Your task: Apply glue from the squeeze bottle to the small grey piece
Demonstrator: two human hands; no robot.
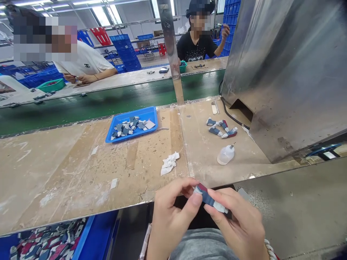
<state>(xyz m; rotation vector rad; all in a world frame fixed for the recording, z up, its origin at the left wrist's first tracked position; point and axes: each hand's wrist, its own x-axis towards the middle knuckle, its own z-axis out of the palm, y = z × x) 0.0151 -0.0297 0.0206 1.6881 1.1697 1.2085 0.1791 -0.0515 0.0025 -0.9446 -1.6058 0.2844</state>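
Between both hands, above my lap at the table's front edge, is a small dark blue, maroon and white part (208,199); its exact kind I cannot tell. My left hand (173,213) pinches its maroon and white end between thumb and fingers. The other end, with a white tip, is gripped by my right hand (238,220). Beyond them on the table stands a small clear squeeze bottle (225,155) with a thin needle tip. Several similar blue, white and maroon parts (215,131) lie behind the bottle. A crumpled white tissue (170,163) rests left of it.
A blue tray (108,138) with several small blue and white pieces is on the table (81,173). Below left, a blue bin (84,238) holds many parts. A metal housing (282,83) bounds the right. Past a green conveyor belt (124,95), two people sit working.
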